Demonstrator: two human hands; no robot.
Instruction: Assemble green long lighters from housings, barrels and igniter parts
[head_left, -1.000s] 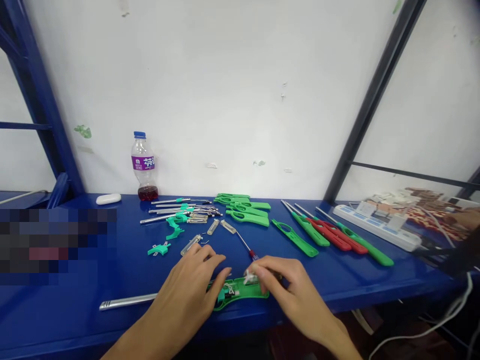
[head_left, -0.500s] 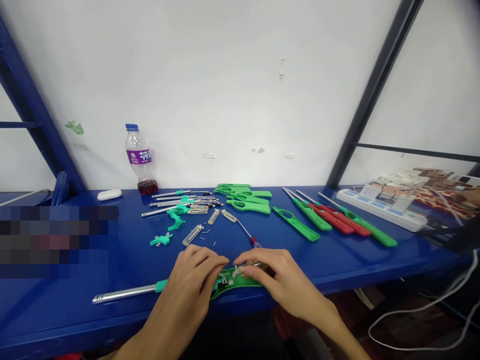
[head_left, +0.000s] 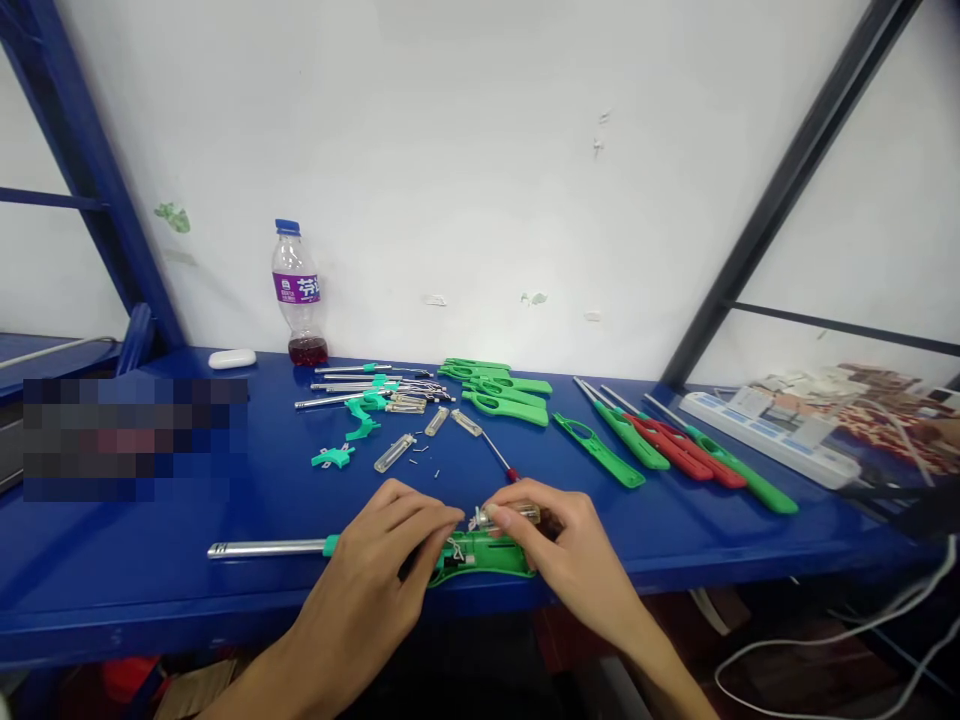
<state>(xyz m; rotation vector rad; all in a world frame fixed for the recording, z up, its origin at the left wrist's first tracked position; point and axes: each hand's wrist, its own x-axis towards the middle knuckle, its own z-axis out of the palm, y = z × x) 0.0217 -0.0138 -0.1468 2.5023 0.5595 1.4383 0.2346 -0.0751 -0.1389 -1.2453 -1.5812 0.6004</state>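
Note:
Near the front edge of the blue table lies an opened green lighter shell [head_left: 491, 556], with a metal tube [head_left: 270, 549] pointing left and thin wires inside. My left hand [head_left: 386, 565] is wrapped over the shell's left part, thumb and fingers pressed together on it. Between the thumb and fingers of my right hand [head_left: 574, 540] is a small clear fuel tank [head_left: 517, 515], just above the shell's right part. Behind my hands lie a screwdriver [head_left: 511, 473], loose clear tanks [head_left: 394, 453] and small screws [head_left: 415, 461].
Metal tubes with teal parts [head_left: 375, 388] and green shell halves [head_left: 510, 400] lie at the back. Green and red lighters [head_left: 675, 447] and a white power strip [head_left: 772, 440] are on the right. A bottle [head_left: 300, 300] stands at the back left beside a white case [head_left: 232, 358].
My right hand has lifted the clear tank slightly away from the shell, and more of it shows. The camera view has tilted and shifted. My left hand keeps its grip.

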